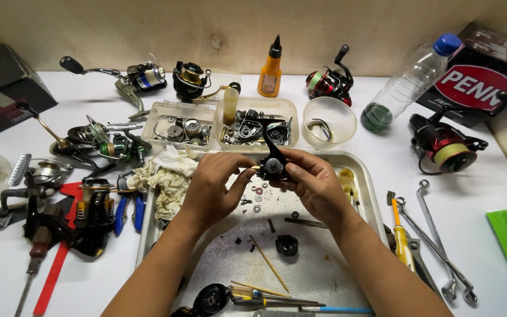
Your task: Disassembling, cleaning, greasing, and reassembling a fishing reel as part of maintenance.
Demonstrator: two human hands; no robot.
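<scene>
Head view only, so I work from that. Disassembly looks well under way, by my judgement: small washers (258,199), screws and a black round part (287,245) lie loose on the metal tray (366,194), and two clear tubs at twelve o'clock hold more stripped pieces (184,128). The black reel body (273,163) is off the table, held above the tray's far end. My right hand (312,185) wraps around it from three o'clock, fingers closed on it. My left hand (212,185) comes in from nine o'clock, thumb and forefinger pinched narrow on a small brass-coloured piece at the body's side. A dirty rag (168,176) lies at nine o'clock.
</scene>
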